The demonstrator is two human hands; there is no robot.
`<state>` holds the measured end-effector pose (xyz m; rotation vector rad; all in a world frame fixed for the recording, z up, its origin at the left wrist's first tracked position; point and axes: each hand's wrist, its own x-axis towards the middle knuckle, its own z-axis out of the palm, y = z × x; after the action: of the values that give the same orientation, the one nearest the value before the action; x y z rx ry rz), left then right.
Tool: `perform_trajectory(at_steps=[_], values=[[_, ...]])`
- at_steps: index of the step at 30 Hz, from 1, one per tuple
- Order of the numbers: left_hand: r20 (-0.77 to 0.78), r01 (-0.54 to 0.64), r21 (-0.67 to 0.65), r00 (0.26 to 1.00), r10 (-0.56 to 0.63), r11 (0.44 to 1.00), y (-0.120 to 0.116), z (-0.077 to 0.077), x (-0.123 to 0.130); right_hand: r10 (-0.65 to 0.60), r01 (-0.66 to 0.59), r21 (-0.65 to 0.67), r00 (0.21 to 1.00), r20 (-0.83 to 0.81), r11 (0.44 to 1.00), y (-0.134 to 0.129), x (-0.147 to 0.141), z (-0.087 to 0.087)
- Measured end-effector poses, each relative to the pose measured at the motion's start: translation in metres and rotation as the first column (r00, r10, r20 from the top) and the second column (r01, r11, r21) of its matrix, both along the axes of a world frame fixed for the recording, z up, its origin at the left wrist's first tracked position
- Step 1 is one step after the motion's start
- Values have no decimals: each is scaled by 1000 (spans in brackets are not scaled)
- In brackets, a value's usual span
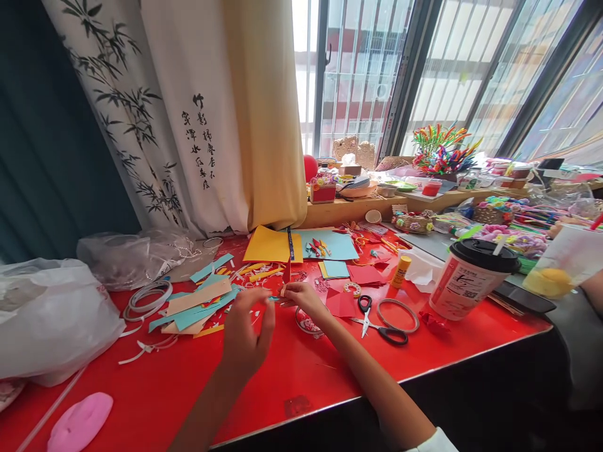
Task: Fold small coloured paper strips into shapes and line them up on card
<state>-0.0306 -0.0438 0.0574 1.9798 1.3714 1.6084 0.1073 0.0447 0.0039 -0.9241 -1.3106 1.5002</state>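
Observation:
Above the red table, my left hand [249, 329] is raised with its thumb and fingers apart, holding nothing that I can see. My right hand [304, 298] is closed in a pinch just to its right. From those fingertips a narrow red paper piece [287, 273] seems to stand up; its lower end is hidden. A bit of teal paper [274, 299] shows between the two hands. Under the right wrist lies a round container [308, 323] with pink-white bits. Teal, tan and yellow paper strips [202, 301] are heaped left of the hands.
Black-handled scissors [393, 335], a hoop [398, 315], a glue stick [400, 271] and a tall lidded cup [471, 279] stand or lie to the right. White plastic bags [56, 320] and a pink object [81, 422] occupy the left. Another person's arm [594, 289] shows at far right.

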Motion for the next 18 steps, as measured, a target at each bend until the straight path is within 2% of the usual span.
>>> perform_trajectory(at_steps=[2,4,7,11,15,18], values=[[-50,30,-145,998,-38,989,32,-1,3,10,-10,-2,1000,-16,1000,-2,0,1],[-91,86,-330,988,-122,940,64,-6,3,15,-15,-9,1000,-27,1000,-4,-1,2],[-102,153,-374,973,-205,915,91,-18,0,20,-21,-23,999,-36,1000,-4,-3,2],[-113,201,-341,961,-253,918,89,-34,-6,13,-15,-24,998,-64,1000,-3,-5,-1],[-230,177,-197,948,-221,964,82,-43,-8,30,-32,-16,994,-103,999,-4,-6,-1],[-251,148,-141,951,-179,979,83,-46,-8,58,-60,-16,993,-106,998,-4,-4,2]])
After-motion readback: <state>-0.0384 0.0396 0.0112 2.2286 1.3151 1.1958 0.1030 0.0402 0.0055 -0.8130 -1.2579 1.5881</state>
